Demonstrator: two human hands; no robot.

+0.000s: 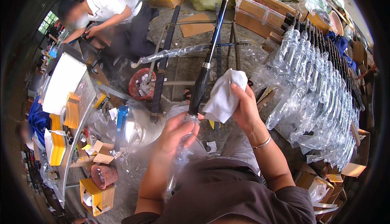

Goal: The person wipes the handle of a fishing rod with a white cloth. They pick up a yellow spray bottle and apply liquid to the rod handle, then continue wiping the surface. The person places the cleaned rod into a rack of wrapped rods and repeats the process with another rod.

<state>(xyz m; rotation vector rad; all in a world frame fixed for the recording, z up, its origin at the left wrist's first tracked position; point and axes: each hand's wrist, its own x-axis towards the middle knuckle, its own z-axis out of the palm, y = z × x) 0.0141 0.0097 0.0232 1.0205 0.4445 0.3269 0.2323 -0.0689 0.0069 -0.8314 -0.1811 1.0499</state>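
A fishing rod (pixel 210 50), blue and black with a dark grip at its lower end, slants up and away in front of me. My left hand (pixel 178 131) is closed around its butt end, where a clear plastic sleeve (pixel 178 161) hangs down along my forearm. My right hand (pixel 245 106), just right of the rod's grip, pinches a white cloth (pixel 227 95) that hangs beside the grip. Whether the cloth touches the rod, I cannot tell. Farther off, another rod in clear plastic (pixel 172 52) lies across a metal rack with dark padded bars (pixel 161 71).
Many plastic-wrapped rods (pixel 310 77) lean in a row at right. Cardboard boxes (pixel 260 15) stand at the back. A red basket (pixel 141 86) holds scraps left of the rack. A cluttered table (pixel 78 120) runs along the left; a person in a white shirt (pixel 107 4) bends over behind it.
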